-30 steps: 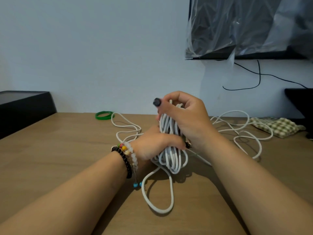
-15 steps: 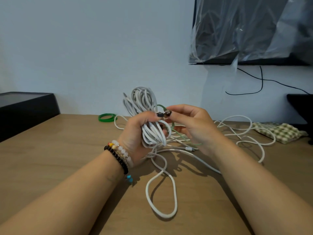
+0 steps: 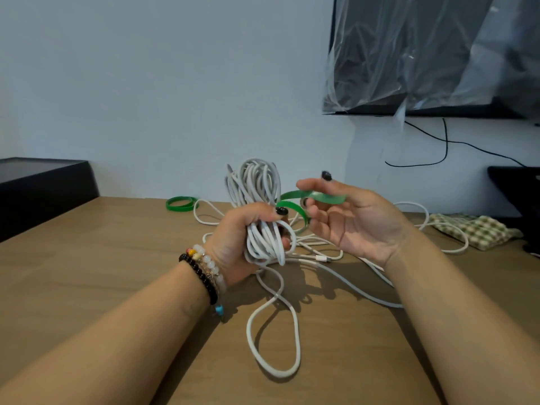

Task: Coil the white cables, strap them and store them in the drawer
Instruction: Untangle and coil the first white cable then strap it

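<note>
My left hand [image 3: 236, 244] grips a coiled bundle of white cable [image 3: 257, 185] upright above the wooden table [image 3: 87, 258], its thumb pressing one end of a green strap [image 3: 295, 209]. My right hand [image 3: 350, 223] pinches the other part of that strap between thumb and fingers, just right of the bundle. A loose loop of the same cable [image 3: 274, 340] trails down onto the table near me. More uncoiled white cable [image 3: 415, 226] lies spread behind my right hand. No drawer is in view.
A second green strap [image 3: 179, 203] lies at the table's back edge. A black box [image 3: 38, 188] stands at the far left. A checked cloth [image 3: 473, 229] lies at the right. A plastic-covered screen [image 3: 432, 54] hangs on the wall with a black wire below.
The bundle went from both hands' grip to my left hand alone, raised upright. My right hand let go of the cable, took the green strap and has drawn it out to the right.
</note>
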The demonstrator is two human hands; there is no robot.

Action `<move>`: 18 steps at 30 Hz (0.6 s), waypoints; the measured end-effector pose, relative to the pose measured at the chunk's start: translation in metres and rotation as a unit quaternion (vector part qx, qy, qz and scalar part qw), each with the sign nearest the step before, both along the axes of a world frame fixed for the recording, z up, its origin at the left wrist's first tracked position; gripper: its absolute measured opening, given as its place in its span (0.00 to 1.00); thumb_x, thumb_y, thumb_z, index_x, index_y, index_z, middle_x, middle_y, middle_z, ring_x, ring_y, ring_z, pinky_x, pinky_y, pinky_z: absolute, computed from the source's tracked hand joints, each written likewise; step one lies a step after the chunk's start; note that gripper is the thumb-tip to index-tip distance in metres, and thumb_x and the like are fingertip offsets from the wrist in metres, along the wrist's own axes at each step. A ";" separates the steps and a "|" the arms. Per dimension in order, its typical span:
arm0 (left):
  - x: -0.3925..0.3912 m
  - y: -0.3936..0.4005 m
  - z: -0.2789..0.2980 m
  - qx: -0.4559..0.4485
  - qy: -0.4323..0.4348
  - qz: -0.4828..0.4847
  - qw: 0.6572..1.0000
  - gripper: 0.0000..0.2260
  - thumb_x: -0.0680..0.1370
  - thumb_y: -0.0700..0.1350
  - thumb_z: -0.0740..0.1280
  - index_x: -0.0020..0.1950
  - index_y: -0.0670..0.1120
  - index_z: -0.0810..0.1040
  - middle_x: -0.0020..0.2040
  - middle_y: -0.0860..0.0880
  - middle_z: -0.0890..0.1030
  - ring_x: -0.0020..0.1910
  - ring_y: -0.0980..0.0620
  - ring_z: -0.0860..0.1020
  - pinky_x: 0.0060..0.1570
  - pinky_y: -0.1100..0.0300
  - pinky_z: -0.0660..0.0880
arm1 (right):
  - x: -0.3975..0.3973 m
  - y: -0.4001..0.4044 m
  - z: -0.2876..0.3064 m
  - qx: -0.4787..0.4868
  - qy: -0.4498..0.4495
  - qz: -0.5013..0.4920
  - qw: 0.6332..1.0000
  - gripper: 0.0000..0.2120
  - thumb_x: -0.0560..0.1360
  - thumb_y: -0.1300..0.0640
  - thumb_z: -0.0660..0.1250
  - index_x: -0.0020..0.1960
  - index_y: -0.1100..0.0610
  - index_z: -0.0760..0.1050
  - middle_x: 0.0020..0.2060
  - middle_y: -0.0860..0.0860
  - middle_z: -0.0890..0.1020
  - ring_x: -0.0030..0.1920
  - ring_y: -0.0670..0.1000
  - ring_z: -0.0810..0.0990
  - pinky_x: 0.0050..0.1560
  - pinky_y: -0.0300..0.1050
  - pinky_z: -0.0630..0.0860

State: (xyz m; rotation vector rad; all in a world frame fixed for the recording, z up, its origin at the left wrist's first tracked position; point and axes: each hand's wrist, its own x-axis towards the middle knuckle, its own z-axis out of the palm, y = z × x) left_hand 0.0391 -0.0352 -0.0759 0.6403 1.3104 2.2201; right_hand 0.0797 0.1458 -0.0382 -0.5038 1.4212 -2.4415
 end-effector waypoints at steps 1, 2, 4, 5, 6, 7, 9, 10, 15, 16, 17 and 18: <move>0.000 -0.001 0.000 0.008 -0.003 0.004 1.000 0.15 0.56 0.40 0.71 0.37 0.41 0.69 0.31 0.44 0.70 0.26 0.50 0.72 0.27 0.62 0.73 | 0.000 0.001 0.000 -0.018 0.008 0.029 0.999 0.14 0.73 0.56 0.66 0.52 0.64 0.82 0.40 0.56 0.82 0.39 0.50 0.84 0.42 0.41 0.82; -0.001 -0.001 0.001 0.014 -0.005 0.005 1.000 0.18 0.54 0.40 0.73 0.38 0.41 0.69 0.31 0.44 0.69 0.26 0.50 0.72 0.27 0.62 0.73 | 0.000 0.001 0.000 -0.034 0.016 0.052 0.998 0.17 0.72 0.55 0.70 0.55 0.66 0.80 0.43 0.58 0.83 0.43 0.51 0.84 0.44 0.42 0.82; -0.002 -0.001 0.001 0.019 -0.004 -0.009 1.000 0.22 0.50 0.42 0.78 0.37 0.41 0.70 0.30 0.45 0.71 0.26 0.50 0.72 0.27 0.62 0.72 | 0.000 0.001 0.000 -0.032 0.038 0.048 0.998 0.18 0.68 0.57 0.74 0.55 0.66 0.81 0.44 0.58 0.84 0.45 0.51 0.85 0.44 0.41 0.82; -0.001 -0.002 0.001 0.020 -0.005 -0.019 1.000 0.23 0.50 0.43 0.79 0.37 0.41 0.71 0.30 0.45 0.71 0.25 0.50 0.73 0.27 0.62 0.72 | 0.000 -0.001 0.000 -0.012 0.048 0.014 0.999 0.14 0.68 0.59 0.72 0.51 0.65 0.82 0.41 0.58 0.84 0.42 0.50 0.85 0.42 0.40 0.82; -0.001 -0.002 0.001 0.020 -0.009 -0.029 0.999 0.23 0.50 0.43 0.79 0.37 0.41 0.71 0.29 0.46 0.71 0.25 0.51 0.73 0.26 0.62 0.72 | 0.001 -0.004 0.000 0.011 0.055 -0.028 0.998 0.10 0.68 0.61 0.69 0.47 0.63 0.84 0.38 0.56 0.84 0.38 0.49 0.85 0.38 0.38 0.82; 0.000 -0.002 0.002 0.017 -0.013 -0.040 0.999 0.23 0.50 0.43 0.79 0.37 0.40 0.72 0.29 0.46 0.71 0.24 0.51 0.73 0.26 0.63 0.72 | 0.002 -0.007 0.001 0.027 0.058 -0.065 0.996 0.08 0.68 0.63 0.67 0.43 0.62 0.84 0.35 0.55 0.83 0.34 0.48 0.84 0.35 0.37 0.81; 0.002 -0.001 0.002 0.008 -0.017 -0.064 0.998 0.21 0.50 0.43 0.79 0.36 0.39 0.76 0.29 0.46 0.72 0.24 0.51 0.73 0.25 0.63 0.73 | 0.000 -0.009 0.001 0.030 0.058 -0.124 0.990 0.05 0.68 0.63 0.67 0.40 0.60 0.82 0.31 0.52 0.81 0.29 0.46 0.80 0.30 0.36 0.79; 0.003 -0.001 0.003 0.001 -0.014 -0.071 0.997 0.19 0.50 0.42 0.79 0.37 0.38 0.79 0.29 0.46 0.73 0.24 0.51 0.74 0.25 0.63 0.73 | -0.002 -0.009 0.000 0.022 0.057 -0.154 0.986 0.03 0.68 0.63 0.68 0.39 0.60 0.81 0.30 0.51 0.79 0.29 0.45 0.78 0.30 0.36 0.77; 0.006 0.005 0.002 -0.116 0.035 -0.025 0.992 0.15 0.65 0.42 0.66 0.49 0.36 0.79 0.28 0.46 0.75 0.25 0.52 0.74 0.29 0.63 0.73 | -0.012 -0.005 0.000 0.010 0.077 -0.343 0.936 0.05 0.69 0.70 0.68 0.39 0.62 0.77 0.34 0.51 0.82 0.39 0.47 0.79 0.43 0.38 0.75; 0.007 0.006 0.002 -0.131 0.041 -0.019 0.990 0.13 0.65 0.43 0.66 0.46 0.37 0.79 0.29 0.46 0.75 0.25 0.52 0.73 0.30 0.62 0.72 | -0.012 -0.006 0.001 -0.017 0.074 -0.367 0.927 0.07 0.72 0.72 0.66 0.39 0.62 0.76 0.36 0.53 0.83 0.41 0.48 0.81 0.45 0.38 0.77; 0.007 0.007 0.002 -0.136 0.043 -0.014 0.990 0.10 0.65 0.43 0.66 0.42 0.37 0.80 0.29 0.46 0.75 0.26 0.52 0.74 0.30 0.62 0.72 | -0.011 -0.006 0.002 -0.049 0.069 -0.384 0.919 0.08 0.73 0.72 0.65 0.39 0.63 0.76 0.38 0.55 0.83 0.42 0.49 0.83 0.47 0.37 0.78; 0.007 0.007 0.003 -0.134 0.044 -0.012 0.990 0.08 0.66 0.42 0.66 0.38 0.39 0.81 0.29 0.45 0.75 0.26 0.51 0.74 0.31 0.62 0.72 | -0.010 -0.006 0.003 -0.080 0.065 -0.399 0.911 0.08 0.74 0.72 0.64 0.40 0.63 0.75 0.40 0.56 0.83 0.43 0.50 0.84 0.48 0.37 0.79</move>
